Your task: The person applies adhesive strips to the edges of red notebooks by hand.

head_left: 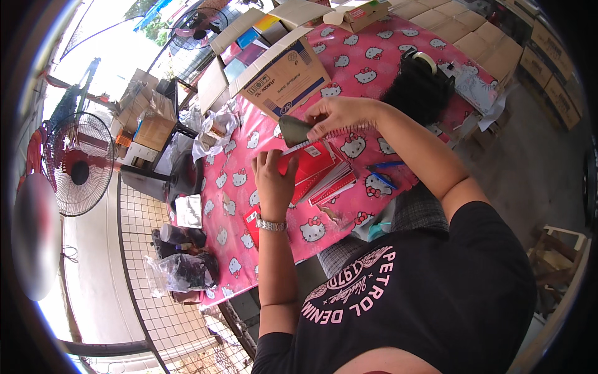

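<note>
My left hand (272,177), with a metal watch on its wrist, closes its fingers and thumb on the left edge of a red notebook (314,161). My right hand (341,115) is curled in a pinch at the far edge of that notebook. A wire spiral coil (356,129) runs out from beneath it to the right, in line with the notebook's edge. Touching the right fingertips is a flat, dark olive piece (294,132), whose kind I cannot make out. More red-covered booklets (336,186) lie fanned out nearer to me.
A pink patterned tablecloth (237,206) covers the table. Beyond my hands stands an open cardboard box (286,78). Blue-handled pliers (385,174) lie right of the booklets. A black heap (420,90) and a tape roll (425,62) sit far right. A fan (80,165) stands left.
</note>
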A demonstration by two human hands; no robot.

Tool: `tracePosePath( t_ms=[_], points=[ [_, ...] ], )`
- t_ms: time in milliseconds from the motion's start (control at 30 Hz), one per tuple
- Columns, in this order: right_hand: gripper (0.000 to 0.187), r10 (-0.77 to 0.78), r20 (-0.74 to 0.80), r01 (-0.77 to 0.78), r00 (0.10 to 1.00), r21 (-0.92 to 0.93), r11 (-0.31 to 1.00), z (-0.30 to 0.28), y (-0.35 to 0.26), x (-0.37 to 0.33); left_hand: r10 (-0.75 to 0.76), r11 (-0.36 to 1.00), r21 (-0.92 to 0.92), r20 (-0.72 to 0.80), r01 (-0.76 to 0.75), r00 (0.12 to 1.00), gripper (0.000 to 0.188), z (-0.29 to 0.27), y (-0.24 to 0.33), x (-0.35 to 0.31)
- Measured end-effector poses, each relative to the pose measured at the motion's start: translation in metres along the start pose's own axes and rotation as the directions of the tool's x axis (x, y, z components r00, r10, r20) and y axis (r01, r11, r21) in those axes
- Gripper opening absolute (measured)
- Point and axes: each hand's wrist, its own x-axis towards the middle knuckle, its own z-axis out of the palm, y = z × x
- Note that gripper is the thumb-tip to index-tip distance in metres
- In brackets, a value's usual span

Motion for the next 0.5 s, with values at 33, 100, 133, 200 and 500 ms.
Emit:
tracePosePath(
  t_ms=[33,100,133,200,500],
  points=[
    [0.033,-0.019,-0.029,0.021,0.999,0.048,0.999,-0.005,0.013,0.006,-0.031,0.999,-0.012,0.025,0.031,0.999,0.024,0.000,0.004,0.002],
    [0.033,0.028,-0.275,0.027,0.961,0.192,0.981,-0.006,0.025,0.004,-0.100,0.994,-0.032,0.075,0.102,0.992,0.025,0.001,0.008,0.001],
    [0.033,0.059,-0.393,0.046,0.918,0.252,0.967,-0.011,0.032,0.000,-0.043,0.999,-0.021,0.021,0.043,0.999,0.026,0.004,0.009,0.002],
    [0.030,0.085,-0.439,-0.222,0.895,-0.271,0.937,-0.023,0.070,-0.008,0.060,0.998,0.021,-0.084,-0.058,0.995,0.026,0.008,0.005,-0.002],
    [0.076,-0.123,-0.688,-0.601,0.716,-0.695,0.394,0.118,0.175,-0.131,-0.026,0.999,-0.037,-0.098,0.022,0.995,0.018,0.021,0.029,0.008]
  ],
)
